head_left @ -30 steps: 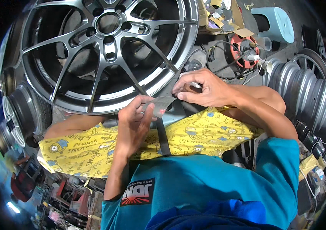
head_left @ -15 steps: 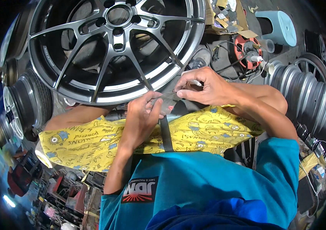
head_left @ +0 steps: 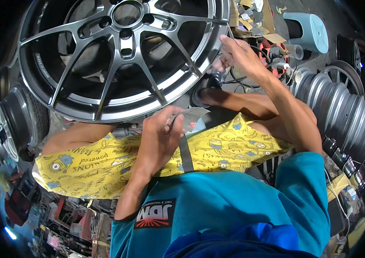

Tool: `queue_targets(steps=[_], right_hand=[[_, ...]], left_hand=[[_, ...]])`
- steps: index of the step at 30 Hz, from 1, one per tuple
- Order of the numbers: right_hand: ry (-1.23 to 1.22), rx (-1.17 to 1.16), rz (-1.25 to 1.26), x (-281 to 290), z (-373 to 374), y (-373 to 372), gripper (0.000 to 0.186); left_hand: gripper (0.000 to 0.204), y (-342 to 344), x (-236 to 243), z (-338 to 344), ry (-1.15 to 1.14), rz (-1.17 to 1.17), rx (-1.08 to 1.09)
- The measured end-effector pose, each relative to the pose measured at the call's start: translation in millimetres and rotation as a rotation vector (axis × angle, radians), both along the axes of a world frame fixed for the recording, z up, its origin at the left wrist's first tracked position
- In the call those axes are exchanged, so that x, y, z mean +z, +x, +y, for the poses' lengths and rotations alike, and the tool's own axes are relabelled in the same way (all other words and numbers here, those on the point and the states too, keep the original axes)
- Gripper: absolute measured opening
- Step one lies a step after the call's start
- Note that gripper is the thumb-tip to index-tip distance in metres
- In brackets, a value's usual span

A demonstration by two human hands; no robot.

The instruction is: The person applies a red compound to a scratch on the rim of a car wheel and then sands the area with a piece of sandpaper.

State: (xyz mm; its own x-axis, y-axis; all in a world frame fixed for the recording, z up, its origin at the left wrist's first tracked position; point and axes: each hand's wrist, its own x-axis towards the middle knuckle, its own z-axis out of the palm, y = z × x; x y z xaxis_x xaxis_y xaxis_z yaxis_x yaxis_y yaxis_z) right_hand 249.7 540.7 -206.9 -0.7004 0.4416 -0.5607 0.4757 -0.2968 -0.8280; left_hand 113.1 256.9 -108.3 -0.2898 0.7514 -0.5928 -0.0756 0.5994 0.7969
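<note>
The dark alloy wheel (head_left: 118, 56) leans face-on across the upper left, the left hand (head_left: 158, 139) at frame centre pinches a grey sheet (head_left: 191, 117) ready in its closed grip, while the right hand (head_left: 238, 51), fingers pinched together, presses on the rim's edge at upper right.

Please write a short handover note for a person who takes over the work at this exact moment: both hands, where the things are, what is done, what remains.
Left hand: over the lap, pinching a small grey sheet, probably sandpaper or a sticker backing; I cannot tell which.
Right hand: raised to the rim edge of the dark grey alloy wheel, fingertips pinching something thin and clear; what it is cannot be read.
The wheel stands upright in front of the knees. More silver rims lie to the right, a light blue stool beyond.
Done: not readable from the wheel's surface.
Left: probably whatever the right hand is doing at the rim edge.
</note>
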Motion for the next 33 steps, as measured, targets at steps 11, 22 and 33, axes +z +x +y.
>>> queue_targets(steps=[11,22,33], right_hand=[[0.088,0.139,-0.147,5.4,-16.2,-23.0,0.073],[0.119,0.182,-0.203,1.7,-23.9,-27.5,0.072],[0.091,-0.181,0.046,12.9,-1.0,-8.4,0.064]], left_hand=[[0.020,0.0,3.4,1.0,-0.028,-0.034,0.110],[0.022,-6.2,-0.5,2.0,-0.038,0.029,0.024],[0.017,-5.3,1.4,4.1,-0.028,-0.003,0.096]])
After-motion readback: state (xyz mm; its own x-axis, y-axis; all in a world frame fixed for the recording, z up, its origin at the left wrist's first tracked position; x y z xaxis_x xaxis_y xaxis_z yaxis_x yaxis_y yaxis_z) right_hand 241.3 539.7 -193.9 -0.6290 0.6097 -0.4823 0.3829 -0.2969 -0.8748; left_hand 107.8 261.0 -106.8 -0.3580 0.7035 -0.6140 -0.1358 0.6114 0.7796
